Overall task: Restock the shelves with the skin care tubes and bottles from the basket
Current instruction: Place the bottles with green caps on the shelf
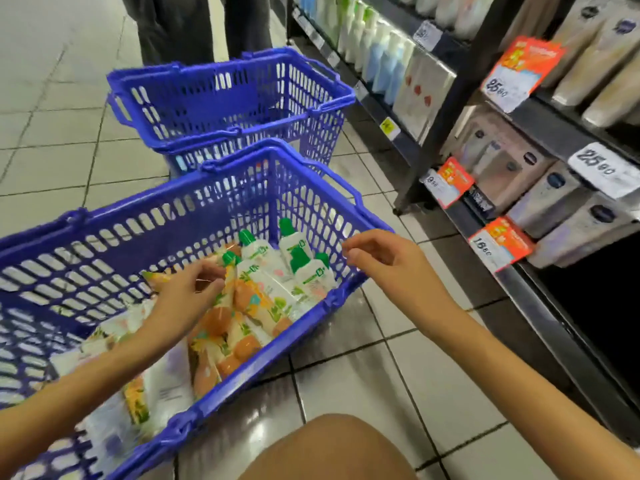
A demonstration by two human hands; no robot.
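Bottom edge: bare knee (329,448) over tiled floor (363,386). Just beyond, near blue basket (266,351) on floor, with orange-patterned tubes (242,299) and green-capped white bottles (266,258) inside. Left hand (188,285) down among tubes, fingers curled; actual grip unclear through blur. Right hand (377,258) above basket's right rim, fingers loosely curled, holding nothing. Farther: second blue basket (228,98). Right side: shelves (540,131), price tags (602,168).
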